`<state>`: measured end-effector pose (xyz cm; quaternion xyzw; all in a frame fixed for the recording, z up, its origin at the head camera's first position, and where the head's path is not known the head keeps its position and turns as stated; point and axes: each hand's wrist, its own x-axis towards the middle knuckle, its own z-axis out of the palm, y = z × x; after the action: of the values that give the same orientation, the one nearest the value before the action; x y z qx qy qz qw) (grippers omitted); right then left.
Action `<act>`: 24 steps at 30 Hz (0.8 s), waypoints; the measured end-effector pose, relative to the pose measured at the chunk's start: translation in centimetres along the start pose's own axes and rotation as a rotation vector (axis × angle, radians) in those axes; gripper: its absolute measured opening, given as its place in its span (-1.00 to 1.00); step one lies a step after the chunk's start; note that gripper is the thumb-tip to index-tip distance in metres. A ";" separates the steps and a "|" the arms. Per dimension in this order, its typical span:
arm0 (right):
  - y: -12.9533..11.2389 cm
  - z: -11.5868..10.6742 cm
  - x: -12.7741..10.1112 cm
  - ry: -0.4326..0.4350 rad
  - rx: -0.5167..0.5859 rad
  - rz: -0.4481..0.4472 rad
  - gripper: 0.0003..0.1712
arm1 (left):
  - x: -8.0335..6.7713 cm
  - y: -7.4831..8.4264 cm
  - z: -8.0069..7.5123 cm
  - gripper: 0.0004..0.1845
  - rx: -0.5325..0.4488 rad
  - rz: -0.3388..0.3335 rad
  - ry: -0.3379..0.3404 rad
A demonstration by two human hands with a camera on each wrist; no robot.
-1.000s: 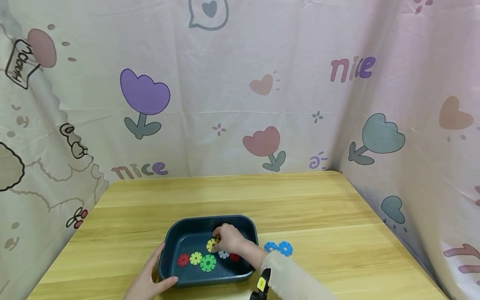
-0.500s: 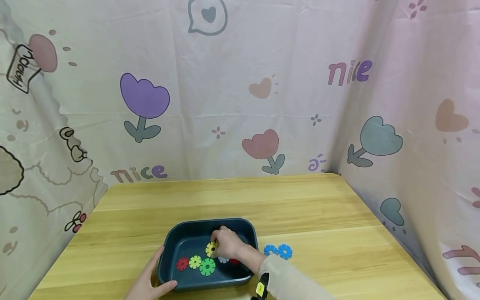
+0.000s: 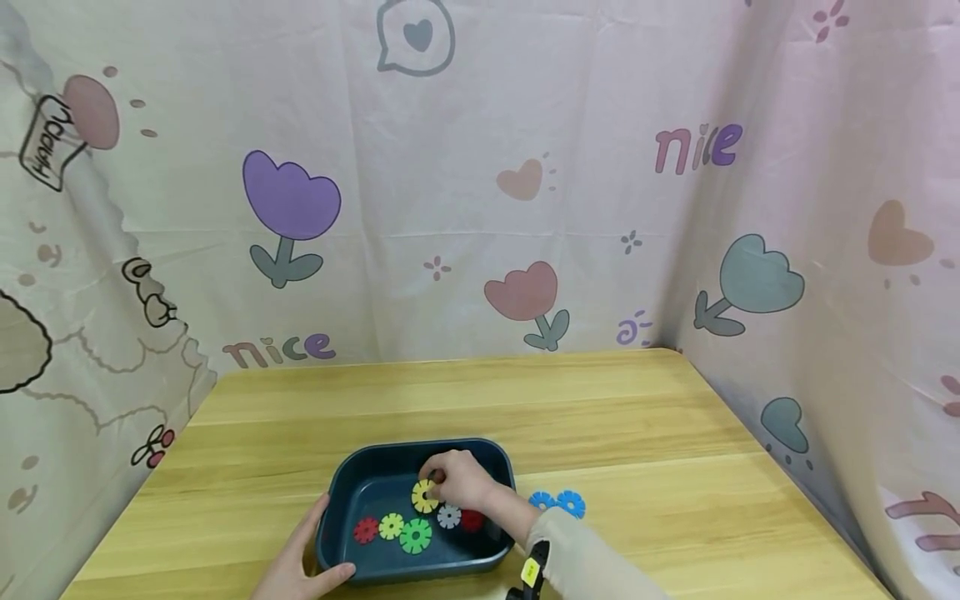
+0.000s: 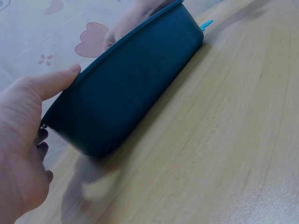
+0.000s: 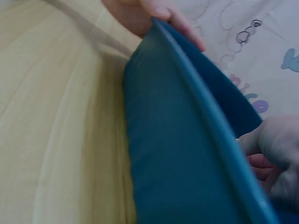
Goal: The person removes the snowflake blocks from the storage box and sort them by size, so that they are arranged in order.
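A dark blue-green tray (image 3: 435, 568) stands on the table, and my left hand (image 3: 296, 560) holds its near left corner. In the left wrist view the left thumb (image 4: 58, 83) lies on the rim, with the other fingers curled outside the wall. Over the tray, my right hand (image 3: 461, 482) pinches the yellow notched disc (image 3: 422, 497) at its upper right edge. Close by lie a green disc (image 3: 415, 546), a silver disc (image 3: 449, 517), a smaller yellow disc (image 3: 391, 526) and a red disc (image 3: 366, 530). Another red disc (image 3: 472, 521) is partly covered by the right hand.
Two blue discs (image 3: 542, 500) lie touching on the wooden table (image 3: 637, 433), right of the tray. A printed cloth (image 3: 420, 200) hangs behind and along both sides. The right sleeve (image 3: 592, 560) and a black wrist strap (image 3: 534, 571) cross the front right.
The right hand has shifted slightly, uncovering more of the larger yellow disc and the silver disc. The left hand stays on the tray. The whole view has tilted a little.
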<state>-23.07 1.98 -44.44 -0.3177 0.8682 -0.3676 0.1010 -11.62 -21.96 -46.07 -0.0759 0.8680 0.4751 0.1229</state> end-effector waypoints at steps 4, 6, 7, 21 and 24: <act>-0.2 -1.0 -0.5 0.018 0.134 0.030 -0.76 | 0.0 0.0 0.0 0.07 0.006 -0.002 0.004; -0.2 -1.7 -0.6 0.032 0.196 0.051 -0.77 | 0.0 0.0 0.0 0.07 0.010 0.000 0.005; -0.1 -2.0 -0.7 0.041 0.221 0.051 -0.77 | 0.0 0.0 0.0 0.07 0.010 -0.001 0.006; 2.7 -8.0 -3.6 0.150 0.399 0.089 -0.67 | 0.1 -0.2 0.1 0.07 -0.025 -0.011 -0.001; 3.7 -9.2 -4.6 0.186 0.424 0.123 -0.64 | 0.1 -0.2 0.1 0.07 -0.028 -0.012 -0.003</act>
<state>-25.02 12.08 -40.78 -0.2008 0.7949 -0.5624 0.1073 -11.71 -21.97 -46.31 -0.0821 0.8607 0.4864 0.1257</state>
